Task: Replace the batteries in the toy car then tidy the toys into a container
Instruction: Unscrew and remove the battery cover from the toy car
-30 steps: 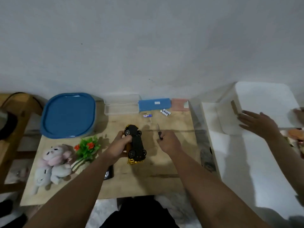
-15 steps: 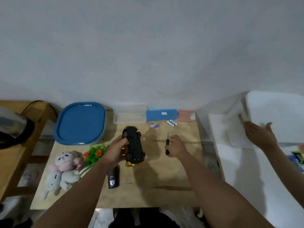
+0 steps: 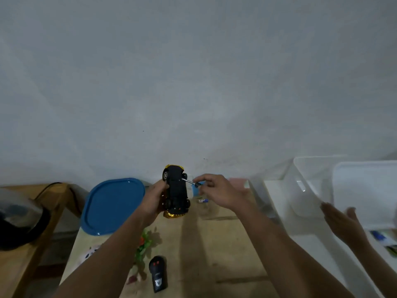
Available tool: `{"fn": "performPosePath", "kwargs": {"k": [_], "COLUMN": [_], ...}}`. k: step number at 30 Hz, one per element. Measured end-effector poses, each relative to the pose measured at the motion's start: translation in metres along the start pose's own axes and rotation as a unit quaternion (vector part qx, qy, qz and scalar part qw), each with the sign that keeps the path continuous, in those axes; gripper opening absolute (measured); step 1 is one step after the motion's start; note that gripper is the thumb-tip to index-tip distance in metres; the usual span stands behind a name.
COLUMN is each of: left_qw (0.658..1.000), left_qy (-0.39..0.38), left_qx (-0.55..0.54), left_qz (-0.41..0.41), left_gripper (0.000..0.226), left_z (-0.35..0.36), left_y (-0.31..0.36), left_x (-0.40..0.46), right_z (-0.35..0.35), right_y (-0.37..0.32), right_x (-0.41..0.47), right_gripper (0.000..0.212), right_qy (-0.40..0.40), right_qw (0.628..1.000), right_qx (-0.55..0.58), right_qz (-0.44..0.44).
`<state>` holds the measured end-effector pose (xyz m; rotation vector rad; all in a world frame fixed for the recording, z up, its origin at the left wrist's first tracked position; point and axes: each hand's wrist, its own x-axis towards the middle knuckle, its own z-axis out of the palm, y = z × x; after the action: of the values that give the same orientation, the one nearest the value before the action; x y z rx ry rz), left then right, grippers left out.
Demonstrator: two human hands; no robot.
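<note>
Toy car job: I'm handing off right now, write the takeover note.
Left hand: grips the car, lifted off the table, underside facing the camera.
Right hand: pinches the screwdriver, tip at the car's underside near the far wheels.
Batteries: at least one lies on the table beyond the right hand.
Remote: on the table's near edge. Blue lid: at the table's left. White bin: to the right.
Done: car turned over, screwdriver in place.
Left: open the cover, swap batteries, close up, put the toys into a container.
</note>
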<state>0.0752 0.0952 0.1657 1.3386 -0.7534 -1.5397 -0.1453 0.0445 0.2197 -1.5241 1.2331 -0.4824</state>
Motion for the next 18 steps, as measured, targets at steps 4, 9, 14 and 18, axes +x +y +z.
{"fn": "performPosePath", "kwargs": {"k": [4,9,14,18], "left_qw": [1.000,0.999,0.998,0.997], "left_qy": [-0.002,-0.010,-0.022,-0.024], "left_qx": [0.025,0.027,0.031,0.047], "left_qz": [0.008,0.018,0.043,0.056], "left_gripper": [0.055,0.055,0.061,0.055], "left_z": [-0.002,-0.004,-0.001,-0.002], "left_y": [0.009,0.014,0.013,0.011], "left_x": [-0.005,-0.009,-0.015,-0.017], "right_z": [0.008,0.010,0.012,0.012], "right_y": [-0.002,-0.004,-0.006,-0.005], "right_x": [0.002,-0.003,-0.008,-0.010], "right_gripper": [0.026,0.026,0.032,0.029], "right_qy": [0.020,0.028,0.032,0.029], "right_qw": [0.998,0.998,0.997,0.997], "right_qx": [-0.046,-0.046,-0.049,-0.057], "right_qz": [-0.027,-0.037,-0.052,-0.051]}}
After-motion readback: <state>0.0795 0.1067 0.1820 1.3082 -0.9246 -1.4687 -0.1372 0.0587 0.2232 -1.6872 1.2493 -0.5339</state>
